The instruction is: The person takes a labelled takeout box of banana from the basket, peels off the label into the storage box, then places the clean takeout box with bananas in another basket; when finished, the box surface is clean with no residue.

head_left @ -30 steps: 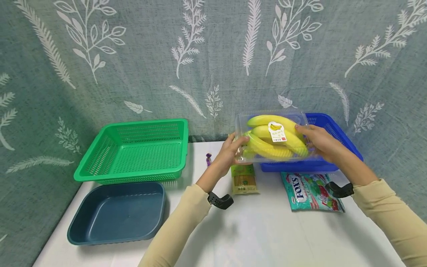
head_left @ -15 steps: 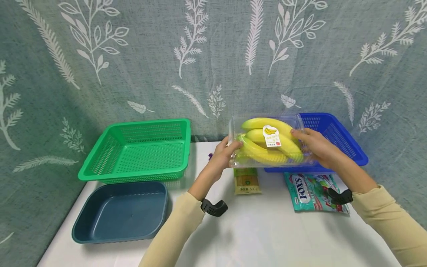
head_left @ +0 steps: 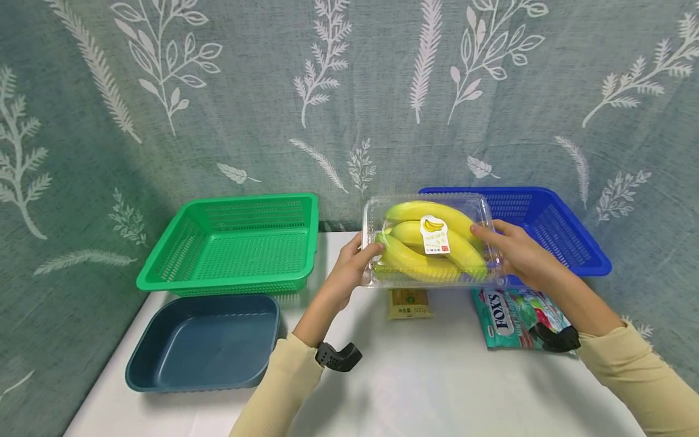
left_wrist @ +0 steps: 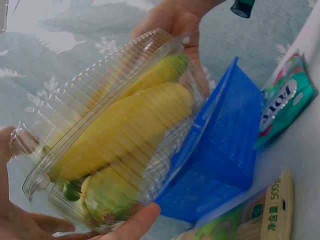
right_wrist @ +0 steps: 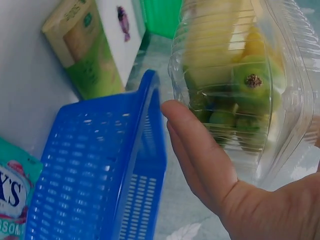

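Between both hands hangs a clear plastic clamshell box of bananas (head_left: 426,243), with a white banana label on its lid. My left hand (head_left: 349,270) grips its left end, thumb over the top edge. At the other end my right hand (head_left: 516,255) holds it, thumb on the lid and fingers beneath. In the left wrist view the bananas (left_wrist: 125,130) show yellow with green tips through the ribbed plastic. The box is raised above the table and overlaps the left part of a blue basket (head_left: 579,243) in the head view.
A green basket (head_left: 229,282) stands back left, with a dark blue tub (head_left: 207,346) in front of it. A 500 g noodle-like packet (head_left: 409,306) and a teal FOX'S candy bag (head_left: 499,321) lie before the blue basket. The right wrist view shows a purple wrapped candy (right_wrist: 123,22).
Both hands have brought the banana box left and a little nearer, away from the blue basket. It now covers more of the packet, and the purple candy is hidden in the head view.
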A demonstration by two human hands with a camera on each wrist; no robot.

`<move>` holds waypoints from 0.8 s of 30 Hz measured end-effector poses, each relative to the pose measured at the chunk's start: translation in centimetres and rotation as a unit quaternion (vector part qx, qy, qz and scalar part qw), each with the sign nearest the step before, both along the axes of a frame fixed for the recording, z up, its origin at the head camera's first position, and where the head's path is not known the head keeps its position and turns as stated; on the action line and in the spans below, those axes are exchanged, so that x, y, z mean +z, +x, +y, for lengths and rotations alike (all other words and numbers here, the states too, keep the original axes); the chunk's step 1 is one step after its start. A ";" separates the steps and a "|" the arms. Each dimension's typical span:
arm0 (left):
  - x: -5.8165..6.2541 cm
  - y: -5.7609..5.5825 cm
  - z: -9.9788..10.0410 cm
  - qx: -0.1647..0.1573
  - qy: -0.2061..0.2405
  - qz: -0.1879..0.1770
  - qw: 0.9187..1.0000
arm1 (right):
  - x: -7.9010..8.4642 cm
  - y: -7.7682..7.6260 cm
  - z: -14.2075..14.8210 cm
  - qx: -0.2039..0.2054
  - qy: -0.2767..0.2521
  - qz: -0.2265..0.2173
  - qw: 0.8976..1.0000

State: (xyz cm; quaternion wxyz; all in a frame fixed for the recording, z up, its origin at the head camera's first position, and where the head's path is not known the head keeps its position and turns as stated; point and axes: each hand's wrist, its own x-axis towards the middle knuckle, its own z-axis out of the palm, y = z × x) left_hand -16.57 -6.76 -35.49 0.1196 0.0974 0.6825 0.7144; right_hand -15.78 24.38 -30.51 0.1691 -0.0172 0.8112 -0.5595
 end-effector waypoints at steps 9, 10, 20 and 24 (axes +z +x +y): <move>0.2 1.2 -1.2 0.005 0.014 0.030 0.999 | 0.0 0.8 -0.7 0.008 0.000 0.016 1.000; 0.2 1.3 -1.3 0.004 0.014 0.032 0.999 | 0.0 0.9 -0.8 0.011 0.001 0.018 1.000; 0.2 3.0 -2.7 0.008 0.019 0.032 0.999 | -0.4 2.5 -1.9 0.007 0.016 0.009 1.000; 0.1 3.8 -3.3 0.013 0.015 0.039 0.999 | -0.7 3.3 -2.4 0.009 0.020 0.020 1.000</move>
